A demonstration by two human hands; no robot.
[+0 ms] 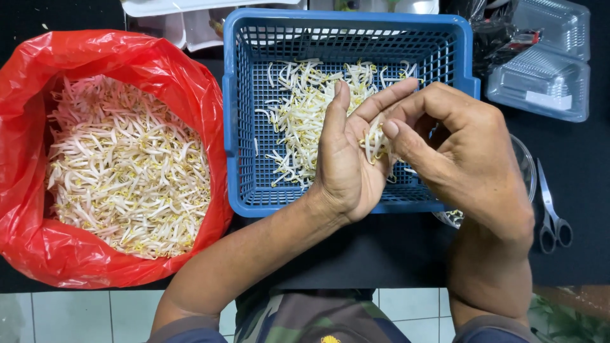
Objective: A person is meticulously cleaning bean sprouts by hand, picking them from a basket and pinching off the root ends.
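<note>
Bag (pixel 159 70): red, at counter's left edge. Sprouts (pixel 127 165): white, pale yellow tips. Basket (pixel 238 114): blue, grid-patterned. Counter (pixel 381 248): black. Boxes (pixel 546 63): clear, top right corner. Scissors (pixel 551 216): grey blades, dark handles. Shirt (pixel 298 317): green camouflage.

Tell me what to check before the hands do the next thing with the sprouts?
1. Sprouts held: ok, the left hand cups a small bunch of bean sprouts, and the right hand pinches at it.
2. Blue basket under the hands: ok, some sprouts already lie in it.
3. Red bag open and full: ok.
4. Scissors away from the hands: ok, at the right on the table.
5. Glass bowl under the right hand: cannot tell what it holds, mostly hidden.
</note>
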